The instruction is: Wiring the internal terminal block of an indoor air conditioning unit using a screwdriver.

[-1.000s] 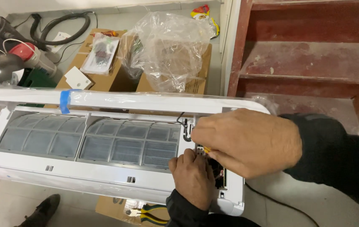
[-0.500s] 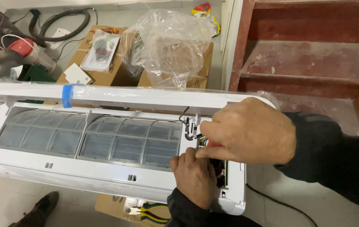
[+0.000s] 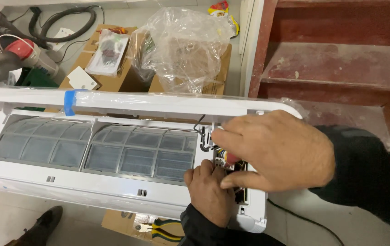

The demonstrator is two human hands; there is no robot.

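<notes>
A white air conditioner indoor unit (image 3: 113, 191) lies in front of me with its front panel (image 3: 158, 102) lifted, showing grey mesh filters (image 3: 135, 155). Both hands work at the open wiring compartment (image 3: 243, 193) at its right end. My right hand (image 3: 277, 152) reaches in from the right, fingers pinched on a small red-handled tool (image 3: 229, 157) with yellow beside it. My left hand (image 3: 208, 193) comes up from below, with its curled fingers pressed against the compartment under the right hand. What the left fingers hold is hidden.
Blue tape (image 3: 69, 102) sticks on the panel. Behind the unit are cardboard boxes (image 3: 90, 64), a clear plastic bag (image 3: 186, 45), a black hose (image 3: 62, 23) and red wooden steps (image 3: 341, 59). Pliers (image 3: 163, 228) lie on cardboard below. Another person's shoe (image 3: 40, 223) stands bottom left.
My right hand has shifted slightly right and down at the compartment, and the red handle now shows under its fingers. The left hand stays in place.
</notes>
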